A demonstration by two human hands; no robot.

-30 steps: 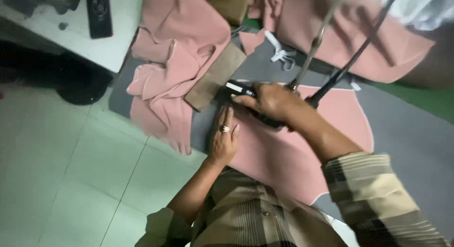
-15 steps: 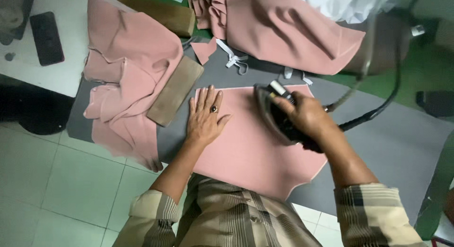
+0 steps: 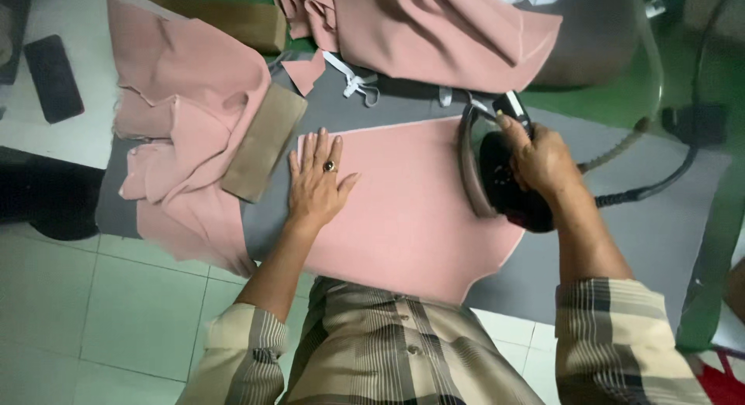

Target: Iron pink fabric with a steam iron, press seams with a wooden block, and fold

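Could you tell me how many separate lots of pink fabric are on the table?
3: a flat pink piece under the left hand and the iron; a crumpled heap at left; a folded heap at the top. More may lie hidden inside the heaps.

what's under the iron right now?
The iron, gripped by the right hand, sits on the right edge of the flat pink fabric piece, which lies on the grey pressing surface. The soleplate and cloth directly beneath are hidden.
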